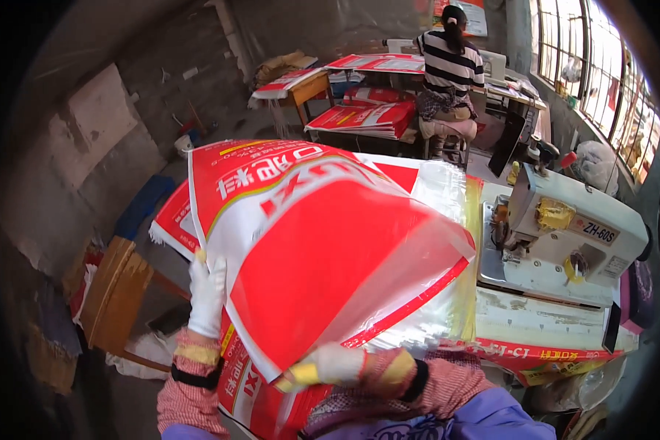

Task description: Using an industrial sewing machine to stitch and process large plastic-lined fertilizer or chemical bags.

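Note:
A large red and white woven plastic sack [345, 249] bows upward in front of me, its right part smeared by motion. My left hand [207, 293], in a white glove, is closed on the sack's left edge. Gloved too, with yellow on the fingers, my right hand [330, 369] grips the near corner. More printed sacks [246, 378] lie beneath, partly covered by the raised one. Clear plastic liners [447, 187] stick out at the right, beside the sewing machine [579, 227].
A wooden chair or stand [114, 293] is at my left. Further back, a person in a striped top [451, 70] sits facing away at another workstation, near piled red sacks [367, 119]. A barred window [601, 66] is at the right, with a clear plastic bag [598, 163] below it.

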The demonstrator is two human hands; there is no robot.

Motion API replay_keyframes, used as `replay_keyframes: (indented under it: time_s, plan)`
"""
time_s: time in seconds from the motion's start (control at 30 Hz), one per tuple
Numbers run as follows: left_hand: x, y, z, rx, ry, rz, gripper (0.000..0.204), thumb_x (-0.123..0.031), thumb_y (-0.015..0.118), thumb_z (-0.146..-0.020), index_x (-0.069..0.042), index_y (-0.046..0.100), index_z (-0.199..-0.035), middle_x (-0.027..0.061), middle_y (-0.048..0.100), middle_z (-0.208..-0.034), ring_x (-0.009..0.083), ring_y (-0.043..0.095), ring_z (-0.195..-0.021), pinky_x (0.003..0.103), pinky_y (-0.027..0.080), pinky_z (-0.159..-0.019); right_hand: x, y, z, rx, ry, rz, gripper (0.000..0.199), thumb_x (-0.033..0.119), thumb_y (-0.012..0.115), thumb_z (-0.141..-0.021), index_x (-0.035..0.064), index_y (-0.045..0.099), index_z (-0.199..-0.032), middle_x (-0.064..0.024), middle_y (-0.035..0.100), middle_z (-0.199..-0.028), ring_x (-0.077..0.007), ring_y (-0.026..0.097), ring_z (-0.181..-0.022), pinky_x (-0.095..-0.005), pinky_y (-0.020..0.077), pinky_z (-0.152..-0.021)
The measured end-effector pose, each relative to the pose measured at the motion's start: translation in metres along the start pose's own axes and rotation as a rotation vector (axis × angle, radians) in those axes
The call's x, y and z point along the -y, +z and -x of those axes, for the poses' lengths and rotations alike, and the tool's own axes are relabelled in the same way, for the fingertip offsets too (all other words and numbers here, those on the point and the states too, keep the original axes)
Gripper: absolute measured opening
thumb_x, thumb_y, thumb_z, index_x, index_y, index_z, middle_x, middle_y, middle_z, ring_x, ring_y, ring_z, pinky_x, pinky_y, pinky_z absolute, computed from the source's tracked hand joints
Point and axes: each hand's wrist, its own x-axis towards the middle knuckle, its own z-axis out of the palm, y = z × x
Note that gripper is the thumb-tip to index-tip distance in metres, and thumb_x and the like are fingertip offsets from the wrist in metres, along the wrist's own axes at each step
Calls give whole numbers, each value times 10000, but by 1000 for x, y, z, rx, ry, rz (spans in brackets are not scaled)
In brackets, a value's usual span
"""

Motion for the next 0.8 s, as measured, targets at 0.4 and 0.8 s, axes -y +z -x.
replay_keyframes:
  time_s: [0.4,0.8]
  plan:
    - [69,-59,149,191,-625,804,346,-240,474,-911,26,507,-1130,87,600,-1014,171,588,-888,298,464,-799,-44,-107,133,-829,-480,-799,784,601,481,-801,17,341,-1305,-180,471,-1236,-301,442,-1166,-474,407,-940]
    - [309,-148,409,-505,-790,689,376,-213,607,-835,-23,513,-1146,45,575,-1060,179,545,-962,328,428,-880,-135,20,-76,-914,42,461,432,325,606,-836,-27,530,-1075,-199,600,-805,-257,597,-714,-411,453,-544]
